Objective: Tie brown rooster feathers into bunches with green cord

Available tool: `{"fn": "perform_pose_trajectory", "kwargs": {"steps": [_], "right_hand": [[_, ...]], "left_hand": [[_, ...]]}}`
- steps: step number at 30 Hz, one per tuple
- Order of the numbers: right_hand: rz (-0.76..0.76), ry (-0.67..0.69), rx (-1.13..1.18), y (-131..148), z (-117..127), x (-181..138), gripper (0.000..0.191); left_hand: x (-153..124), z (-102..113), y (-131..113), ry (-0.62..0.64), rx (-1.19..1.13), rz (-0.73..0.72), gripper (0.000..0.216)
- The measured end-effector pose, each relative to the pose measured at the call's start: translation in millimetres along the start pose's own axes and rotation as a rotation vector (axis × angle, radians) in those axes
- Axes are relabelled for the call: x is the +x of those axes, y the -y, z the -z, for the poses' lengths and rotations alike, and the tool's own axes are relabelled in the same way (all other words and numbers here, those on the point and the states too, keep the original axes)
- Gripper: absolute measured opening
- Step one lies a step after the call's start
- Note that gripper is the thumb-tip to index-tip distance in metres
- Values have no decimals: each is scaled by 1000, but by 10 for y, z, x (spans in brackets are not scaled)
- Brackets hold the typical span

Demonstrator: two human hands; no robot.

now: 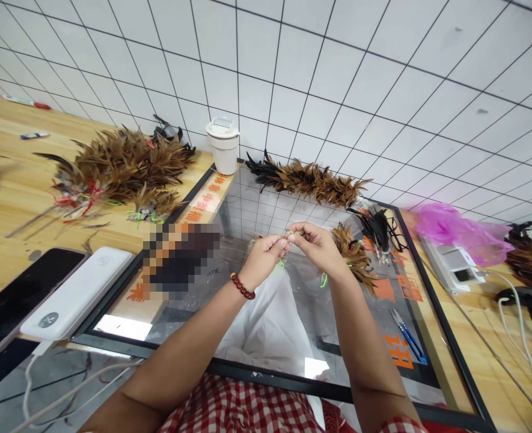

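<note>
Above the mirror-like glass panel (229, 343), my left hand (263, 260) and my right hand (316, 245) meet with thumbs and fingertips pinched together. Between them is a small brownish thing (295, 233), too small and covered to name. A bit of bright green tie (281, 263) shows just below the left fingertips. Beyond my hands lies a long strip of brown and black feathers (313, 181). To the right of my right hand rest a brown feather bunch (353, 255) with a green tie and a bunch of black feathers (374, 228).
A large heap of brown feathers (130, 162) lies left, with a smaller bunch (155, 203). A white lidded cup (223, 147) stands by the tiled wall. Blue-handled snips (409, 338) and glasses (397, 236) lie right. A phone (26, 297) and power bank (79, 291) sit left.
</note>
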State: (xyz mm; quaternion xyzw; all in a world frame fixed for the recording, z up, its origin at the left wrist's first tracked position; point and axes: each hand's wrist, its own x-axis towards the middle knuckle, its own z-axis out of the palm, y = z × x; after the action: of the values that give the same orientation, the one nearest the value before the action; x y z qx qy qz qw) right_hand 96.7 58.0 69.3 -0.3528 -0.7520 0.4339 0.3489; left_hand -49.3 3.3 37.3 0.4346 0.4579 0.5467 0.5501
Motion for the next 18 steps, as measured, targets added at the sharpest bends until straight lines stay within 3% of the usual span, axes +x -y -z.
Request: {"fn": "perform_pose_trajectory", "kwargs": {"steps": [4,7,11,15,18], "right_hand": [[121,46,-480,91,191,-54,12],[216,164,-556,216,237,-98,16],[333,220,-608,288,163,-97,20],[303,231,-387,123,163,-33,17],[196,212,-351,5,215,-19,16]], "left_hand": [[32,61,27,-122,164,-7,28],[29,75,6,-117,417,-18,26],[-17,57,-44,83,636,-36,25],[-57,31,-72,361,549,-89,26],[-49,23,-56,349,377,-88,30]]}}
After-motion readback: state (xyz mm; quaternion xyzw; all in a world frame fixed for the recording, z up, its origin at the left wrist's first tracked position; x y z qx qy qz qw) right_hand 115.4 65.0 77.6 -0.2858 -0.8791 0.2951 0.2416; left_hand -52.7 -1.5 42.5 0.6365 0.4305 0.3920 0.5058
